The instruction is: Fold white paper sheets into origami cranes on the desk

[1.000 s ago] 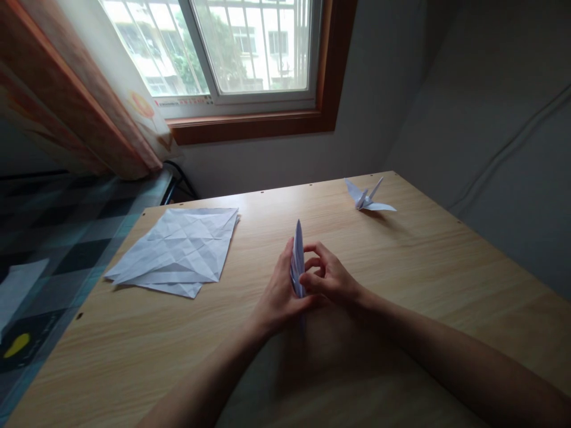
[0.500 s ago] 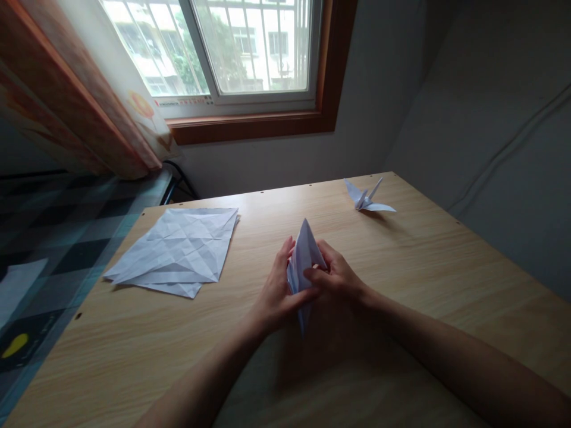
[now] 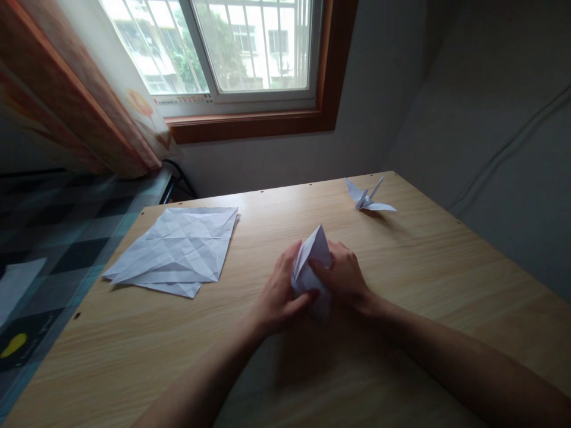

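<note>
A white, partly folded paper piece [image 3: 310, 264] stands on its edge at the middle of the wooden table [image 3: 401, 267], leaning to the right. My left hand [image 3: 280, 292] grips its left side, the thumb pressed on the lower part. My right hand [image 3: 343, 276] is closed on its right side, with the thumb on the paper's face. Both hands rest low on the tabletop.
A stack of creased white paper sheets [image 3: 178, 249] lies at the table's left. A finished white paper crane [image 3: 367, 198] sits near the far right edge. A window and a curtain are behind; a checkered surface lies left of the table.
The folded paper has turned from edge-on and upright to broad-side and tilted right. Both hands have sunk closer to the table and shifted slightly right, and the right hand closed onto the paper.
</note>
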Tool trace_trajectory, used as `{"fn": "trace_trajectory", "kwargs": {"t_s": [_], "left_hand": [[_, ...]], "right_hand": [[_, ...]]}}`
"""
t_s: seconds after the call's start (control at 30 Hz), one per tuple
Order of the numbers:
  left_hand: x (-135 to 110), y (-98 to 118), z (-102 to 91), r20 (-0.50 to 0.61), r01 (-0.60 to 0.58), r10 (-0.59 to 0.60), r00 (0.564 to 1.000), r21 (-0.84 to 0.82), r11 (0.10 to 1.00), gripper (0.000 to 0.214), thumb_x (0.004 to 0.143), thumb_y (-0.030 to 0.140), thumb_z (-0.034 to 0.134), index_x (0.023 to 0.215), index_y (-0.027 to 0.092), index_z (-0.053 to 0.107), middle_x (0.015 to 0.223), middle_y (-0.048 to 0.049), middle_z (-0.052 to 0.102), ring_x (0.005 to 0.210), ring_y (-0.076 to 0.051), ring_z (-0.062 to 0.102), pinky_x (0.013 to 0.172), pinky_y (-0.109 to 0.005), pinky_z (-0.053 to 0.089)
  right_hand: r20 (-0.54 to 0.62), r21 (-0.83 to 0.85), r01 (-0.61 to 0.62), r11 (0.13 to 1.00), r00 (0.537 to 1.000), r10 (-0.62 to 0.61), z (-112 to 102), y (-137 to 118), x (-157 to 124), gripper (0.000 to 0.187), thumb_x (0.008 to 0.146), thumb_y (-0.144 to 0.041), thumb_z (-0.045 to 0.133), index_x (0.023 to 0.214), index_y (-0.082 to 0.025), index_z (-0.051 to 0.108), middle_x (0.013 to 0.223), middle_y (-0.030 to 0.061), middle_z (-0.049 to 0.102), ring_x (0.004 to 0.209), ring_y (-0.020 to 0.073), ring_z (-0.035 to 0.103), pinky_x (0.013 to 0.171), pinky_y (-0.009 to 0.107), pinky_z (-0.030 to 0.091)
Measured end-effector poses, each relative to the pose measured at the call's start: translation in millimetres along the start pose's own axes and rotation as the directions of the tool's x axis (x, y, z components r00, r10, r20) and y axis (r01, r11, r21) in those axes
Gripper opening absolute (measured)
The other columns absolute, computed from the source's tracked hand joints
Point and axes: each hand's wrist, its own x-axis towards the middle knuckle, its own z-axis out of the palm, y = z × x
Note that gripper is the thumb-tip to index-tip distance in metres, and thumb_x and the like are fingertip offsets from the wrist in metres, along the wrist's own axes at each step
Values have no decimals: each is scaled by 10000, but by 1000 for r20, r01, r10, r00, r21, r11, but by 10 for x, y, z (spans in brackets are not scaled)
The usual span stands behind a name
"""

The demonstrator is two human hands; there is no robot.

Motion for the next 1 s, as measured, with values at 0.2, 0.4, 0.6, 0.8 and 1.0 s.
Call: {"fn": "trace_trajectory", "kwargs": {"t_s": [0.2,0.4,0.6,0.8,1.0], "left_hand": [[54,-160,-208,-77,56,-53,996,35,998,650,874,254,498,1488,207,289,1507,-119,395,1383,-279,377,1133,-475,334],[87,-231,-371,37,-36,28,999,246,969,627,783,88,431,1383,258,498,1447,-43,498,1360,-249,417,1136,-483,343],[91,-178,-391,259,-115,10,966,393,913,432,801,139,466,1156,271,674,1313,-31,625,1303,-291,482,1093,-563,341],[98,-115,-290,202,-196,113,973,459,867,194,861,358,576,967,224,669,1168,-89,671,1190,-287,547,1007,-471,426],[100,-118,-246,275,-186,41,961,525,831,512,831,546,579,1211,203,564,1378,-140,534,1355,-332,394,1118,-521,280]], "right_hand": [[113,218,205,954,966,-234,-201,206,122,220,847,-186,516,961,-184,704,935,61,737,881,212,648,813,331,485],[274,255,342,905,872,-406,-269,481,220,448,740,-16,470,1048,-214,728,1101,59,732,1035,201,656,940,376,497],[469,144,455,879,751,-465,-391,497,266,445,681,-66,554,1066,-197,733,1210,77,689,1188,246,593,1048,426,427],[375,-107,476,873,832,-408,-249,271,122,288,915,-347,547,1033,-148,717,1169,142,692,1170,282,589,1031,466,416],[512,-213,531,820,776,-369,-10,211,0,788,909,-548,463,1461,-3,324,1523,252,309,1445,334,242,1169,505,221]]}}
